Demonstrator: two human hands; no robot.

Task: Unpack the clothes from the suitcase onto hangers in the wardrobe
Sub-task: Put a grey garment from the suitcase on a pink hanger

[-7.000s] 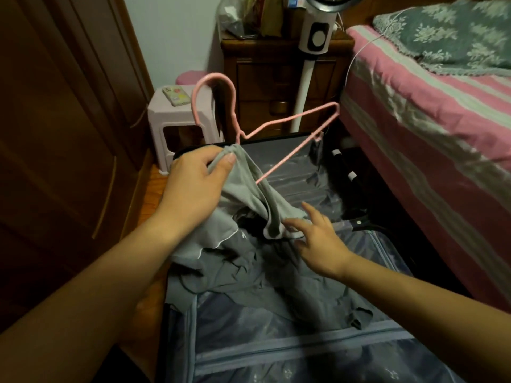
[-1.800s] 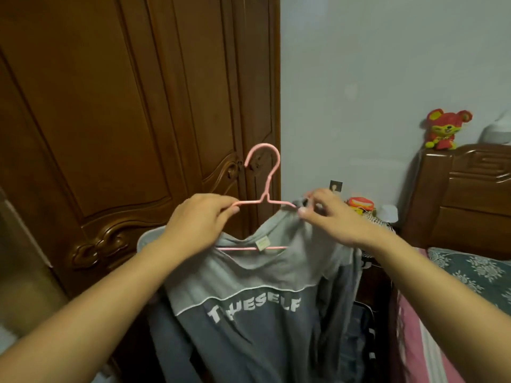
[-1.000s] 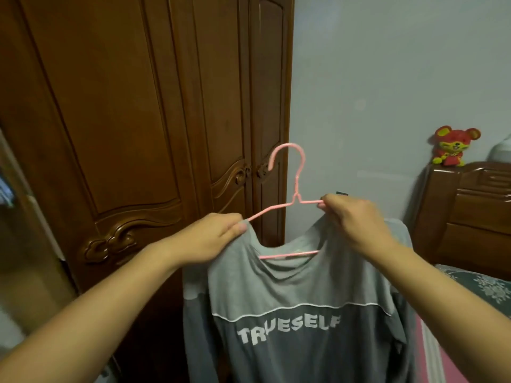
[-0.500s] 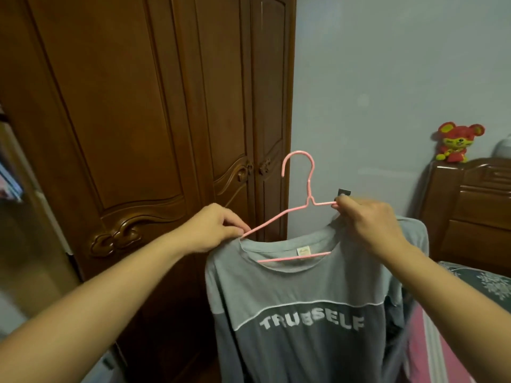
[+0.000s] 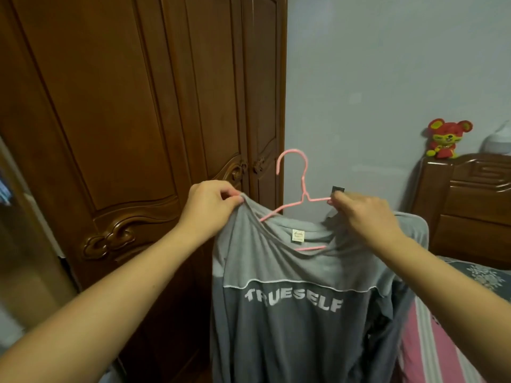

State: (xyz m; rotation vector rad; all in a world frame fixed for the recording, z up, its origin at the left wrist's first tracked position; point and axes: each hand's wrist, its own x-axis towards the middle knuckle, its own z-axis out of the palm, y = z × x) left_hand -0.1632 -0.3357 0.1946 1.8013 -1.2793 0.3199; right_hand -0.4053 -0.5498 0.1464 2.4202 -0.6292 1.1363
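Nearest, both forearms reach up from about 7 and 4 o'clock. Higher, the left hand [image 5: 208,207] pinches the gray shirt [image 5: 293,313] at its shoulder, fingers curled, while the right hand [image 5: 365,217] grips the pink hanger [image 5: 304,189] on its right arm by the collar. Hanging mid-frame, the shirt reads TRUESELF. Behind, at 10 o'clock, stands the wardrobe [image 5: 132,106], its doors shut.
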